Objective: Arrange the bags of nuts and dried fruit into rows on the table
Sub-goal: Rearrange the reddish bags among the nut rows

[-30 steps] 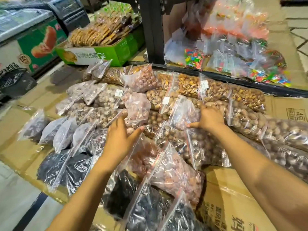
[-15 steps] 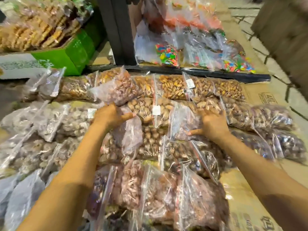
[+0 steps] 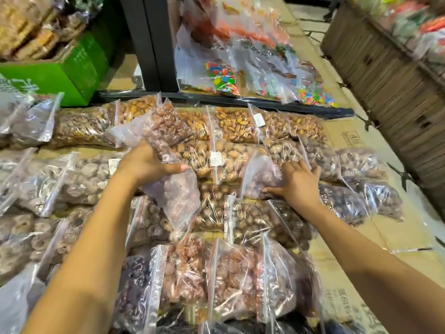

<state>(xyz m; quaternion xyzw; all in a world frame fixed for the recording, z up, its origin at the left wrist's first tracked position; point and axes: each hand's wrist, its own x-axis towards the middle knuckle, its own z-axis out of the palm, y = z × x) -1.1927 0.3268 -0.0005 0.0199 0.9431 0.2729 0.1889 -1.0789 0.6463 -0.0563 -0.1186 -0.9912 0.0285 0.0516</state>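
Centrally, left hand (image 3: 149,165) grips pinkish bag (image 3: 168,124) by its middle, possibly second bag (image 3: 180,201) hanging below; right hand (image 3: 299,183) flat, fingers (image 3: 313,168) spread, pressing purplish bag (image 3: 260,175).

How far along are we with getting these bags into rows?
Mostly done: the back nut row and the front pinkish row lie side by side. In hand: the left hand grips a pinkish bag held above the rows; the right hand rests flat on a stray bag lying across the middle rows. Left: both need slots.
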